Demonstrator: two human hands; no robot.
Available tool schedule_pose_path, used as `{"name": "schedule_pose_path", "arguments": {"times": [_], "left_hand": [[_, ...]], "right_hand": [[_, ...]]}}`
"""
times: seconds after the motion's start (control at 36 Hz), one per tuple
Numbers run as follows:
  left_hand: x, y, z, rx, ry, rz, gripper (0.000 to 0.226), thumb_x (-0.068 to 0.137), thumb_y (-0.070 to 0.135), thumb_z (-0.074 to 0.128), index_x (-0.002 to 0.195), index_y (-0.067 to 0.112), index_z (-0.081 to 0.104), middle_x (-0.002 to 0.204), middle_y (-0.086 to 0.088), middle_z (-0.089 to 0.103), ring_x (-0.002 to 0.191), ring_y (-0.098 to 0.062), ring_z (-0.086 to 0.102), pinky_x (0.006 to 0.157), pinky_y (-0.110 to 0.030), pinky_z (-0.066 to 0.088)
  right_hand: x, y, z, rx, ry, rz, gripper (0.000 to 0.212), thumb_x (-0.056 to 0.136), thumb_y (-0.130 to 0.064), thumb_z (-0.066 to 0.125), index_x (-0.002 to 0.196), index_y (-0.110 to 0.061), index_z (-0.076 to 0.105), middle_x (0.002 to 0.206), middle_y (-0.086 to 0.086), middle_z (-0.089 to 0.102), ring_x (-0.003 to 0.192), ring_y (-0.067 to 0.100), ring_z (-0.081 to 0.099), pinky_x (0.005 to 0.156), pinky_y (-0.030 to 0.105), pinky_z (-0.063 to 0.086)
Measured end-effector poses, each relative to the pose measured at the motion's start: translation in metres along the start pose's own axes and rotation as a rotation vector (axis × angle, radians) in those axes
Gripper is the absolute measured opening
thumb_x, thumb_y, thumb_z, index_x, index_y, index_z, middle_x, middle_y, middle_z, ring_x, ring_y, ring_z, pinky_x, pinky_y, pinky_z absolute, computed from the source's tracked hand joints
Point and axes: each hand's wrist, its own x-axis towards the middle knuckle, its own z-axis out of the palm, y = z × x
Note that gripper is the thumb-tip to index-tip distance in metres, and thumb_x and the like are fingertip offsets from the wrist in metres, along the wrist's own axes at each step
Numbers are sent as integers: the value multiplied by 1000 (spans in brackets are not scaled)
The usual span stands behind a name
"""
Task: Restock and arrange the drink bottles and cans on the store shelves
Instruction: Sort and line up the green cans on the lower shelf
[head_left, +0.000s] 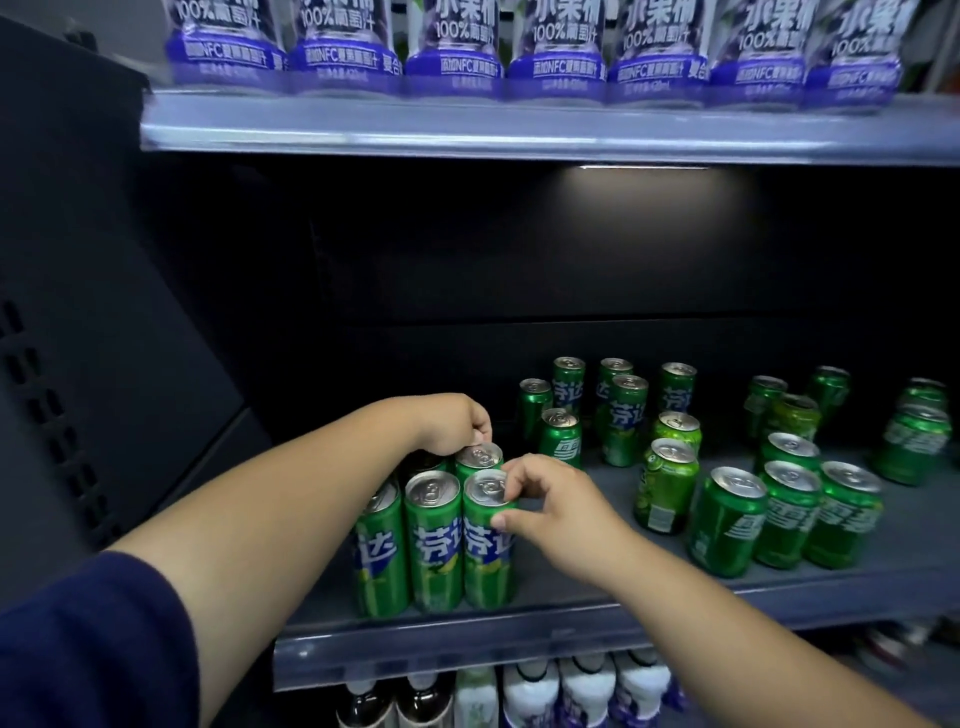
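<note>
A tight group of tall green cans stands at the left of the middle shelf (571, 603). My left hand (457, 423) reaches over the group and grips the rim of a back-row can (480, 457). My right hand (550, 499) pinches the top and side of the front right can (485, 551). Two more tall cans (434, 540) stand to its left in the front row. More tall cans (626, 426) are scattered loosely at the back of the shelf.
Short green cans (727, 519) stand in a loose cluster on the right of the shelf. Purple-labelled juice bottles (452, 47) line the shelf above. White and dark bottles (587, 691) fill the shelf below. A dark perforated panel (78, 364) closes the left side.
</note>
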Motion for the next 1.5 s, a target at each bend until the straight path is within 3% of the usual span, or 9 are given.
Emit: {"name": "schedule_pose_path", "arguments": {"times": [0.14,0.33,0.47,0.58,0.83,1.11,1.22,1.33,1.5], "left_hand": [[1,-2,-3,0,-54,5,19,102,20,51,108,21,69,97,5,67,88,-11,57,77,-27,43],[-2,-7,-6,-39,-86,-26,22,103,23,50,114,23,69,101,6,67,94,-13,59,83,-28,44],[1,-9,-6,-100,-60,-18,20,100,18,54,106,23,72,96,7,69,89,-11,59,75,-25,44],[10,-5,-6,-145,3,2,17,89,14,63,96,26,74,92,8,71,86,-12,63,81,-27,50],[53,41,-11,48,123,118,23,90,23,67,113,23,70,104,6,63,99,-13,59,86,-24,47],[119,110,-10,105,55,88,14,87,29,64,100,32,66,101,9,66,84,-10,65,78,-28,56],[139,129,-9,77,88,77,28,83,32,65,110,37,65,107,11,66,95,-11,63,87,-31,55],[158,143,-2,13,108,43,42,74,34,67,115,40,62,107,11,63,94,-12,63,85,-33,56],[184,158,13,30,150,16,74,71,34,71,140,41,45,132,4,55,113,-20,59,93,-35,53]], "right_hand": [[-1,-1,0,-17,12,-5,33,73,-18,85,78,-33,56,103,0,68,99,19,64,92,44,51],[-3,-4,-3,-43,-13,-4,31,78,-15,84,79,-30,57,107,-2,67,105,12,61,96,33,48],[0,-4,-10,-53,-64,-2,26,77,-21,86,91,-25,64,118,-6,63,113,7,58,86,25,49],[4,-2,-22,-79,-98,-16,27,77,-25,87,93,-29,65,120,-7,62,112,3,56,90,19,45],[27,30,-93,-224,-66,2,34,75,-29,87,98,-34,63,106,-8,63,103,12,60,89,34,51],[74,86,-206,-371,-101,140,38,76,-30,87,107,-31,65,108,-12,63,104,12,63,88,29,52],[91,111,-242,-499,-150,151,47,76,-32,85,118,-24,67,114,-4,66,106,16,64,88,29,53],[106,139,-266,-543,-209,193,52,77,-35,84,124,-25,65,137,-2,60,114,16,61,97,31,51],[128,172,-286,-545,-253,215,58,77,-37,83,130,-35,60,144,-9,54,120,15,57,101,33,49]]}}
